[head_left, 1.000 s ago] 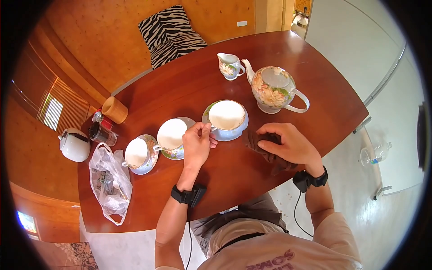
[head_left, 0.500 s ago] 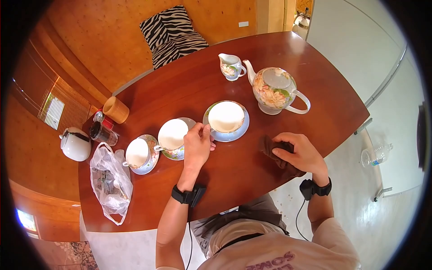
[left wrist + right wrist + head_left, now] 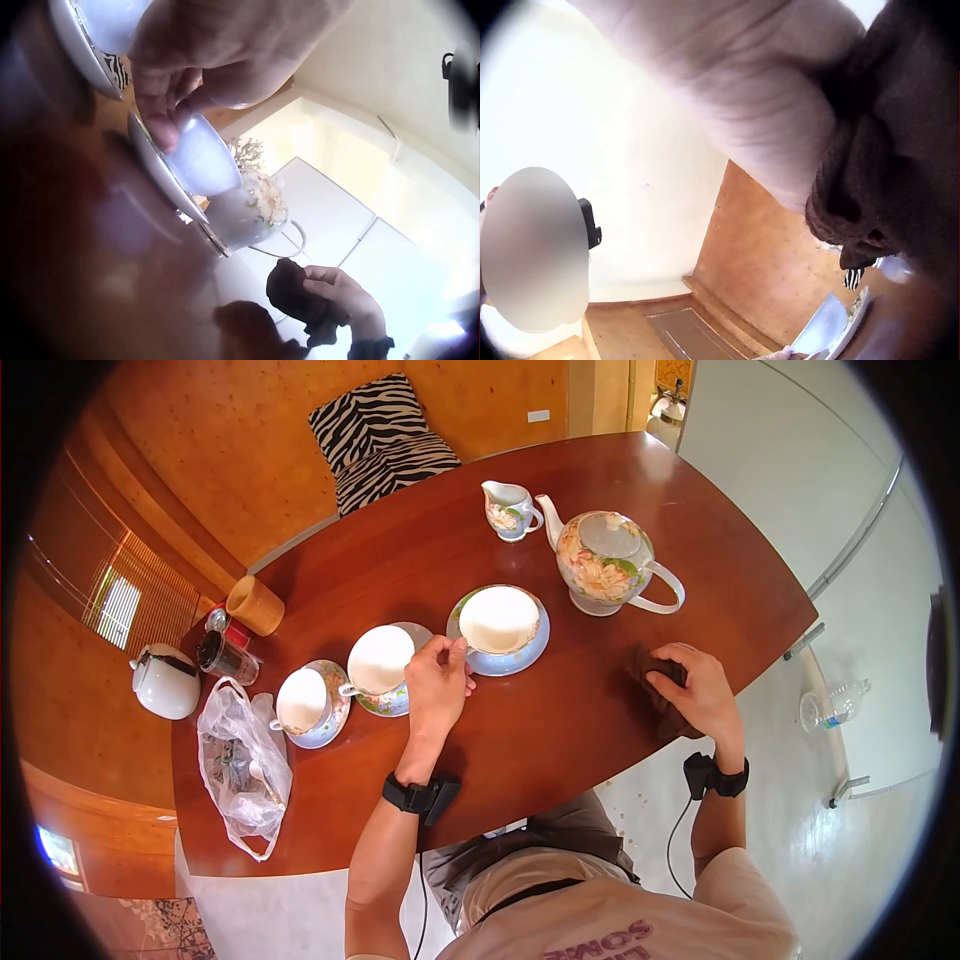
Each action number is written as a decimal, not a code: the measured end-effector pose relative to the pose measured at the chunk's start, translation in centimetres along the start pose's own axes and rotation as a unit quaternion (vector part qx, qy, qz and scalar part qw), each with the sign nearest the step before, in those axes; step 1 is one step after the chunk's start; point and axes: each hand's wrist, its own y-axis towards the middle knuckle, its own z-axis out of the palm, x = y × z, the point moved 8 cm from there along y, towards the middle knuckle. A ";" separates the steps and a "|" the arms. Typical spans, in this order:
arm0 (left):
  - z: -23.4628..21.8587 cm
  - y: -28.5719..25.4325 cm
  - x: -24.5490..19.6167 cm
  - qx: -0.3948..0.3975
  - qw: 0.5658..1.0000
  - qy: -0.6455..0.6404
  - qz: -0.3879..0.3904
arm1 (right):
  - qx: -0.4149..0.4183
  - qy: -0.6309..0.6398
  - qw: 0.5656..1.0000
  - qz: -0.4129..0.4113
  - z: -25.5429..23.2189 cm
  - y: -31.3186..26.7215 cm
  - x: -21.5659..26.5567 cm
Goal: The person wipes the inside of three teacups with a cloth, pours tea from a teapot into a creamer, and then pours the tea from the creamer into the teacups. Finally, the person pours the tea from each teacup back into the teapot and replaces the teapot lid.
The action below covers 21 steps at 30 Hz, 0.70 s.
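Shifted since the earlier frames: the person's right hand and the brown cloth now sit farther from the nearest cup, out toward the desk's edge, while the left hand has stayed by that cup.

From my remote seat I see the desk spread under both hands. The teapot stands ahead of the right hand, with the creamer beyond, to its left. Just ahead and to the right of the left hand is the saucer bearing the cup; two more cups stand on their saucers to that hand's left.

I judge the step to be steadying the cup while moving the cloth aside. To do it well, I'd keep the cloth gathered, with no loose end trailing toward the saucer, and hold the cup lightly so it doesn't tip.

The right hand is bent around the bunched cloth, thumb against it; I cannot tell whether the cloth touches the desk. The left hand is nearly closed, thumb and finger pinching the cup at its handle, which they largely hide.
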 end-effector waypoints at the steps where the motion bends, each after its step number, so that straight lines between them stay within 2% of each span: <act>1: 0.0 0.0 0.0 -0.003 1.000 0.003 -0.002 | -0.017 -0.031 0.999 -0.005 -0.5 -0.1 -0.4; 4: -0.1 -0.1 0.0 -0.004 1.000 -0.005 -0.003 | -0.033 -0.046 0.998 0.039 -1.6 -0.4 -1.5; 12: -0.2 -0.7 -0.4 0.008 1.000 -0.011 -0.011 | -0.105 -0.188 0.976 0.022 -3.1 0.1 -2.9; 14: -0.1 -1.1 -0.7 0.011 1.000 0.026 -0.002 | -0.116 -0.219 0.969 0.023 -2.8 0.4 -3.4; 15: -0.2 -1.4 -0.6 0.010 1.000 0.026 -0.001 | -0.127 -0.237 0.963 -0.008 -2.7 0.4 -3.1; 17: -0.5 -2.1 -1.7 -0.012 0.989 0.124 0.078 | -0.138 -0.253 0.957 -0.044 -2.7 0.6 -1.6; 19: -0.8 -3.2 -2.4 -0.018 0.988 0.132 0.080 | -0.209 -0.270 0.936 -0.088 -3.4 -0.7 1.6; 21: -1.2 -4.5 -3.9 -0.020 0.980 0.171 0.104 | -0.187 -0.218 0.954 -0.090 -2.4 -1.3 3.4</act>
